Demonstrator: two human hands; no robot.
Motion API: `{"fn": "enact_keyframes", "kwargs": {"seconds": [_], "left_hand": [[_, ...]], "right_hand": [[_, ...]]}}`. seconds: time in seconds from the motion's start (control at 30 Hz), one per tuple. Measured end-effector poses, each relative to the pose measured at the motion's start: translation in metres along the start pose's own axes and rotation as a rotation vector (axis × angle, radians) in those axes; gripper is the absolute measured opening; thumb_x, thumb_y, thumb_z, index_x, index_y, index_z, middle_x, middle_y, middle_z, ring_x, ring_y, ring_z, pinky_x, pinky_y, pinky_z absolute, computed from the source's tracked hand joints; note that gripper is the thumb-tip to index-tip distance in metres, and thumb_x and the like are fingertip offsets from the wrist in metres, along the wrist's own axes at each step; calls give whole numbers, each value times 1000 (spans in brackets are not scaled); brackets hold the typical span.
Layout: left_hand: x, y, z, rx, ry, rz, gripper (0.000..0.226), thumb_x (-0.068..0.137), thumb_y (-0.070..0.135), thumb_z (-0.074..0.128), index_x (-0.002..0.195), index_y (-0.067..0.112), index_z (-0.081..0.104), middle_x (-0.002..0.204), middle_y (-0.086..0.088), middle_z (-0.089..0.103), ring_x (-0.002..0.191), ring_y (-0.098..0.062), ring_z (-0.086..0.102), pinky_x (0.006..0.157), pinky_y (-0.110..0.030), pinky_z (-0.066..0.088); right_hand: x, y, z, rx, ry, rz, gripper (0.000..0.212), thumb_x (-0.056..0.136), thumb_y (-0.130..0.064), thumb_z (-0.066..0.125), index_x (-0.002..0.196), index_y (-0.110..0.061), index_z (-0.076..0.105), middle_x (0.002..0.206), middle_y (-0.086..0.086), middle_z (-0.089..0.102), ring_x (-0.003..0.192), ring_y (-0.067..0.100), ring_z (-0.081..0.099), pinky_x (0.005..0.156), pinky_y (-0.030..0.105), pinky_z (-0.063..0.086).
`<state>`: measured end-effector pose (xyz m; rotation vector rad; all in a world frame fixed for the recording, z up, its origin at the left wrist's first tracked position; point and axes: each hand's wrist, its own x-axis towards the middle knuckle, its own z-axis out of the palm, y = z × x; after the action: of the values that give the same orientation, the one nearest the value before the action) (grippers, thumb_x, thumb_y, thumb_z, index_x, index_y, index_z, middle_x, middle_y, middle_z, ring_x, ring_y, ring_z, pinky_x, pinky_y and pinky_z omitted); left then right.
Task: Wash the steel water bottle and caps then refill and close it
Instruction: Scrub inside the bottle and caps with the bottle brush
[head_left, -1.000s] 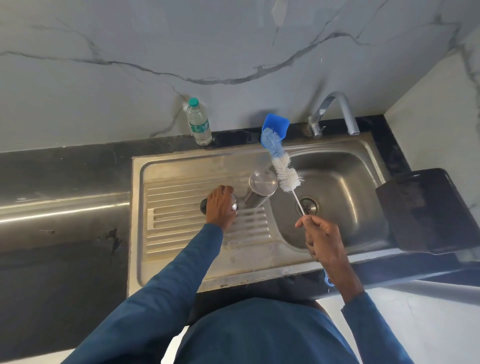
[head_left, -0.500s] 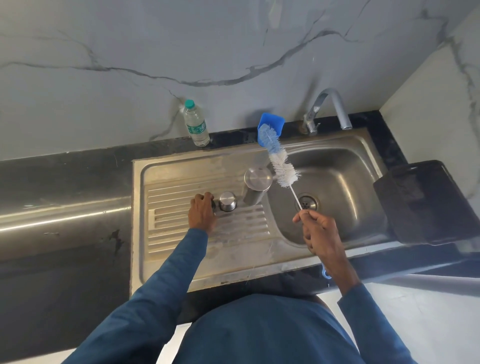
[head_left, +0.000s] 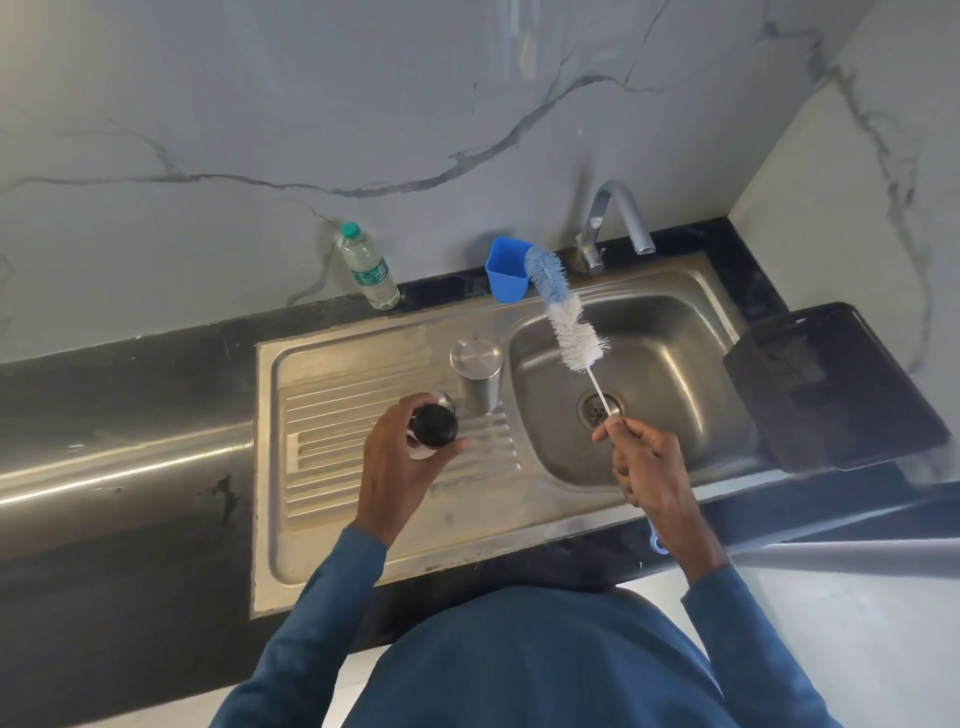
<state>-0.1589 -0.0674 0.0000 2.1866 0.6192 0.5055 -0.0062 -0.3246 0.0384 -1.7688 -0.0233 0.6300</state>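
I see my left hand (head_left: 400, 457) held over the ribbed drainboard (head_left: 363, 415) of the steel sink (head_left: 675, 374), its fingers (head_left: 387, 415) curled round a black round cap (head_left: 435, 425). A second steel cap (head_left: 444, 397) peeks out just beyond it at 12 o'clock, partly hidden. The steel water bottle (head_left: 480, 376) stands upright on the drainboard at the basin's left rim, at about 1 o'clock from that hand, its top closed by a flat steel disc.

My right hand (head_left: 652, 462) is over the basin's near edge, fingers pinching the thin wire stem of a bottle brush (head_left: 566, 317). The brush slants up toward 11 o'clock, white bristles lower, blue bristles at the tip, which overlaps a blue plastic cup (head_left: 503, 270) at the back edge of the sink. The drain (head_left: 597, 408) lies just beyond my fingertips.

The counter (head_left: 130, 405) is dark stone. A clear plastic bottle (head_left: 369, 267) with a green cap stands on it against the wall at 11 o'clock. The tap (head_left: 615, 218) curves over the basin at 1 o'clock. A black slab (head_left: 826, 384) rests on the counter at 3 o'clock. The walls (head_left: 260, 104) are grey-veined marble.
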Motion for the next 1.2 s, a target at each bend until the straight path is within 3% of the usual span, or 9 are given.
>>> {"fn": "enact_keyframes", "kwargs": {"seconds": [0.13,0.27,0.43,0.57,0.63,0.8,0.97,1.1,1.2], "left_hand": [[-4,64,10,-15,30,139,59,79,49,90,129,24,67,117,9,69,103,-12,62,78,-24,55],[-2,119,47,-98,-19,166,59,84,49,87,134,30,65,118,13,68,102,-11,64,82,-32,56],[10,170,97,-285,-107,171,57,83,35,91,131,18,66,120,7,73,108,-14,72,92,-40,60],[19,199,121,-315,-150,199,57,83,38,92,132,23,68,125,10,73,116,-16,70,97,-43,59],[22,210,129,-310,-149,219,56,83,40,91,132,25,69,125,11,72,118,-20,68,95,-45,58],[33,228,140,-334,-168,239,57,87,35,88,139,25,67,123,15,65,112,-23,68,89,-46,60],[50,231,136,-398,-280,152,50,97,28,76,145,23,64,130,7,67,119,-19,68,94,-43,62],[62,229,131,-395,-274,107,44,100,28,74,143,22,66,131,9,72,121,-13,69,99,-40,61],[67,228,130,-412,-235,95,42,100,22,73,141,18,67,131,7,73,120,-12,70,99,-33,60]], "right_hand": [[3,-13,-24,43,-33,-36,30,108,-20,57,84,-9,72,54,-8,31,45,7,24,39,17,23],[1,-34,-55,96,-72,-97,36,107,-20,61,90,12,66,51,-15,44,40,1,36,40,9,27],[-5,-52,-91,124,-92,-183,39,103,-19,66,94,19,68,76,30,67,37,0,48,42,8,36],[8,-49,-115,144,-168,-139,38,101,-40,69,100,-3,77,97,45,64,36,4,35,35,18,26],[18,-43,-126,185,-246,-107,46,95,-57,69,106,-13,78,90,37,57,40,9,23,38,19,17],[36,-41,-139,289,-394,-115,50,93,-59,70,114,-14,76,98,20,48,44,8,18,39,18,15],[52,-47,-143,331,-449,-137,42,98,-47,68,123,-14,73,100,16,42,48,8,17,42,27,10],[64,-50,-137,309,-461,-139,45,95,-44,74,129,-14,71,82,17,20,50,13,14,42,28,11],[71,-53,-133,342,-457,-143,37,95,-28,79,130,-19,72,67,8,26,49,10,19,41,23,18]]}}
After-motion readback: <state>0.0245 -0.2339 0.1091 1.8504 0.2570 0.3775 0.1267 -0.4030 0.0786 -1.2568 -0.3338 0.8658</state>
